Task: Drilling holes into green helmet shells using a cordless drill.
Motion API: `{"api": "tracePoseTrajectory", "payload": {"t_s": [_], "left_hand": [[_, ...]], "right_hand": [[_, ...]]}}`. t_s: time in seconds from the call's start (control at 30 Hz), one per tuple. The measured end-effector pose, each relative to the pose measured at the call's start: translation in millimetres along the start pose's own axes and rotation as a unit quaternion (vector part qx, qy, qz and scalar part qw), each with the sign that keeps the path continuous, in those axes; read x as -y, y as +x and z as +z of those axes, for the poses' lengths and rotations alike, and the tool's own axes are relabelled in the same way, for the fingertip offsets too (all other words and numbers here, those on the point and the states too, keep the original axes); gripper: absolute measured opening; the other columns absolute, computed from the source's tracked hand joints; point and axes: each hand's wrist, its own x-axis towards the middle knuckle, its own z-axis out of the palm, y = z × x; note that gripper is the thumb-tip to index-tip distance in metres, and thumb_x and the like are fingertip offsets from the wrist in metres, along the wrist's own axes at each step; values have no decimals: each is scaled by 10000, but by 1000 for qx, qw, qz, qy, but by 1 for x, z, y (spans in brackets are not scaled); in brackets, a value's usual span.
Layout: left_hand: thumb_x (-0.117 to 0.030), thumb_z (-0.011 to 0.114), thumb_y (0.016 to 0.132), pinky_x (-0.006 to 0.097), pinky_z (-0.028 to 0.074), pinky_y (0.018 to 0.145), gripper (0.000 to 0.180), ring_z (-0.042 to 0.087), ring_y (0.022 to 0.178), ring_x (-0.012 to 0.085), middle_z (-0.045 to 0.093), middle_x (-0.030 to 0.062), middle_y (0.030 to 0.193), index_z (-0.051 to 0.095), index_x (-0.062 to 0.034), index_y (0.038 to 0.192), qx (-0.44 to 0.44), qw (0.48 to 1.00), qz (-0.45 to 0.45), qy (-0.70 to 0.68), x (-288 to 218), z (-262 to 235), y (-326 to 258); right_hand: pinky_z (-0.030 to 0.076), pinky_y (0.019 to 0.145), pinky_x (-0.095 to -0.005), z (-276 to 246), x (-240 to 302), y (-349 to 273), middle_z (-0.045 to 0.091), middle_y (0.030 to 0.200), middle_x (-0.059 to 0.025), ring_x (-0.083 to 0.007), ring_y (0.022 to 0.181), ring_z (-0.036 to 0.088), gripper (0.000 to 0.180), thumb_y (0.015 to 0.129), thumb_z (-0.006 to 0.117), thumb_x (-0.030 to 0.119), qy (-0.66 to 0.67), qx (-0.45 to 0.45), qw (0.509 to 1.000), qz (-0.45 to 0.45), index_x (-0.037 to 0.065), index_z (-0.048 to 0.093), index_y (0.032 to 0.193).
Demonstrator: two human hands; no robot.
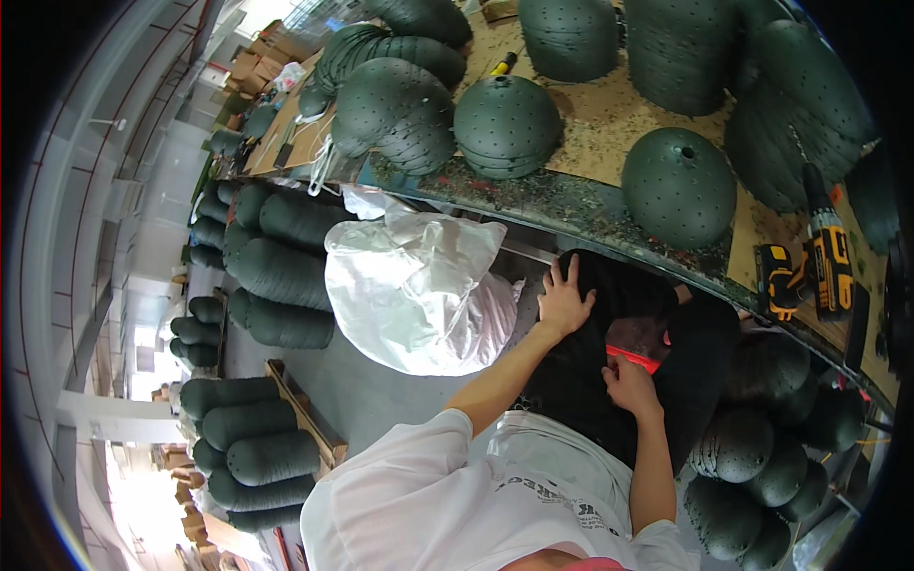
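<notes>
My left hand (566, 300) lies on my black-trousered left knee with its fingers spread, holding nothing. Between my thighs, my right hand (630, 383) is closed at the edge of a red stool seat (636, 359); its fingertips are partly hidden. On the bench before me, a dark green perforated dome (679, 187) stands near the front edge, apart from both hands. Left of it is a short stack of similar domes (507, 128). A yellow and black cordless drill (830, 252) stands at the right, its bit pointing away from me.
The workbench (595, 133) is strewn with green shavings and bears more dome stacks (395, 109). A big white sack (419, 290) stands left of my legs. Dome stacks fill the floor at left (276, 266) and lower right (733, 443). A wooden pallet (307, 414) lies at left.
</notes>
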Motion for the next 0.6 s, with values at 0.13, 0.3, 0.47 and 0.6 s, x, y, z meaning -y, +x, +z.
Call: {"api": "tracePoseTrajectory", "payload": {"t_s": [0.13, 0.3, 0.47, 0.6], "left_hand": [[-433, 676, 860, 616, 459, 998, 882, 376, 1361, 500, 259, 279, 1566, 221, -194, 1576, -3, 1000, -6, -18, -1, -3, -2], [-421, 686, 847, 614, 449, 1005, 871, 389, 1358, 482, 281, 273, 1553, 247, -189, 1563, -9, 1000, -4, -18, -4, -4, 1], [-428, 669, 860, 653, 426, 1012, 881, 355, 1381, 477, 238, 266, 1575, 217, -177, 1574, 14, 999, -9, -34, -5, -4, 3], [-427, 673, 855, 647, 425, 1017, 874, 358, 1379, 473, 241, 261, 1573, 231, -185, 1569, 17, 999, -11, -43, -4, -8, 2]], "right_hand": [[506, 795, -517, -4, 8, -1, 684, 870, -230, -432, 883, 660, 245, 883, 659, 225, 15, 21, 999, 33, -9, 620, 942], [521, 753, -439, -12, 10, -7, 670, 817, -197, -354, 806, 673, 215, 906, 638, 194, 81, 23, 996, -12, -15, 622, 952], [529, 727, -366, -43, 32, -23, 655, 797, -106, -217, 733, 663, 160, 934, 609, 152, 385, 94, 917, -46, -7, 618, 946], [566, 765, -431, -106, 112, -73, 646, 848, -177, -323, 764, 667, 139, 936, 611, 119, 661, 28, 694, -285, -19, 598, 938]]}}
